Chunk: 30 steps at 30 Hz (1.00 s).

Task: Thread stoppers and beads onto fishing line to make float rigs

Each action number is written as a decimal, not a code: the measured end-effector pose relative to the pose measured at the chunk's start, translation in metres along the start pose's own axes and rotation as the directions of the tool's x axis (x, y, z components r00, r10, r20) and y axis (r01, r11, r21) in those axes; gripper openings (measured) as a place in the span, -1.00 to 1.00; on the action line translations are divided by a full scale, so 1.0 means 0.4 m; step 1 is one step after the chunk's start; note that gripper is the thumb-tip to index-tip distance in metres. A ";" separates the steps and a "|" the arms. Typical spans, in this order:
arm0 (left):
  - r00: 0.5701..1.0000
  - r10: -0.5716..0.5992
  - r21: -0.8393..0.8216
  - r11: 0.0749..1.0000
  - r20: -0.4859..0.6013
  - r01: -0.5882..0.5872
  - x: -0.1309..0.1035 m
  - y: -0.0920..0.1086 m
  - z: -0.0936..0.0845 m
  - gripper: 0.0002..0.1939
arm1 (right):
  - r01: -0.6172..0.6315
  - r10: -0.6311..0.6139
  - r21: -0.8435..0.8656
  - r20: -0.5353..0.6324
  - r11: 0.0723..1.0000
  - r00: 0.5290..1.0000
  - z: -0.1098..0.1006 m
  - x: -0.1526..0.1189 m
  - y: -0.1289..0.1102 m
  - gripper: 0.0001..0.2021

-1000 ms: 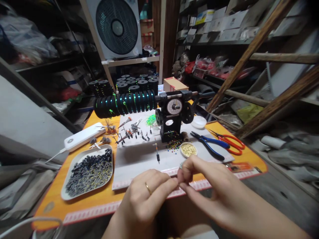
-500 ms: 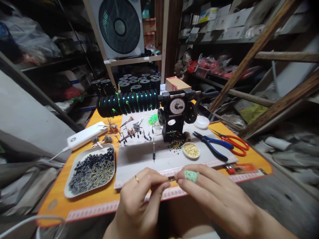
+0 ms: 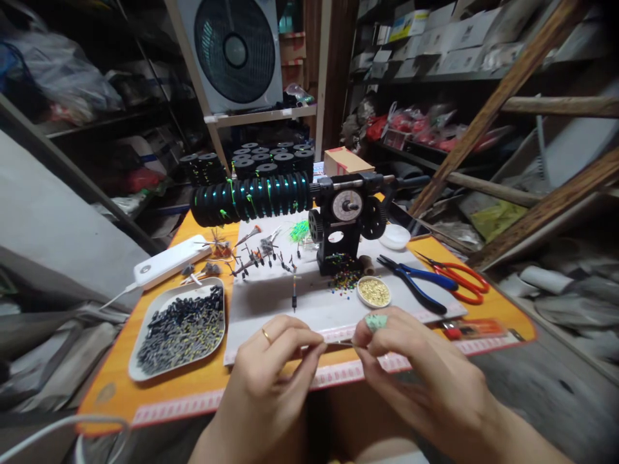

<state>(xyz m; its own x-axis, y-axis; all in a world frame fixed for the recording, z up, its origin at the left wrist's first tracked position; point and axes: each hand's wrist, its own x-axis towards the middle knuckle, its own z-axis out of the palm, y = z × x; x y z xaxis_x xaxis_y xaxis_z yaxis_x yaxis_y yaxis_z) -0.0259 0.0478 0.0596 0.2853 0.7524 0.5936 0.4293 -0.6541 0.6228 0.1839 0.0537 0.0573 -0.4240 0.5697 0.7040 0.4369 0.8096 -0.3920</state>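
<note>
My left hand (image 3: pixel 275 367), with a gold ring, is closed in a pinch just past the table's front edge. Opposite it, my right hand (image 3: pixel 416 367) pinches too, a green wrap around one finger. A thin strand (image 3: pixel 340 342) spans the gap between the two sets of fingertips; its exact kind is too fine to tell. Beyond the hands, a small black piece with a coloured tip (image 3: pixel 294 298) stands out over the white board (image 3: pixel 261 316). Gold-coloured bits fill a small round dish (image 3: pixel 374 304) above my right hand.
At left stands a tray (image 3: pixel 140 361) of black and grey small parts, near a white power bank (image 3: pixel 169 263). A black winding machine (image 3: pixel 338 245) carries a row of spools (image 3: pixel 251 198). Blue-handled pliers (image 3: pixel 420 290) and orange scissors (image 3: pixel 471 283) lie at right.
My hands have drawn apart, the right one shifting rightward with its fingers more curled. More of the thin strand shows between them. The whole view has shifted slightly.
</note>
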 end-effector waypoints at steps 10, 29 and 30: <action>0.999 0.046 0.154 0.987 0.009 -0.047 -0.003 -0.001 0.022 -0.83 | 0.136 -0.111 -0.186 0.140 0.973 0.984 0.032 0.005 0.004 -0.86; 0.978 0.195 -0.062 0.978 -0.069 -0.199 0.010 -0.007 0.014 -0.80 | 0.265 -0.267 0.031 0.096 0.964 0.959 0.006 -0.004 0.038 -0.66; 0.983 0.163 -0.093 0.981 -0.081 -0.170 0.011 -0.003 0.014 -0.79 | 0.238 -0.239 0.028 0.051 0.971 0.970 0.003 0.002 0.029 -0.65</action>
<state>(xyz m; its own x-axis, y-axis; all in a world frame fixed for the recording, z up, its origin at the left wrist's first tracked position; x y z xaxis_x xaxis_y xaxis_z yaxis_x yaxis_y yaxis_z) -0.0204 0.0523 0.0585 0.2807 0.6271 0.7266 0.2933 -0.7769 0.5572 0.1875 0.0637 0.0526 -0.5560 0.3658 0.7464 0.3011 0.9256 -0.2293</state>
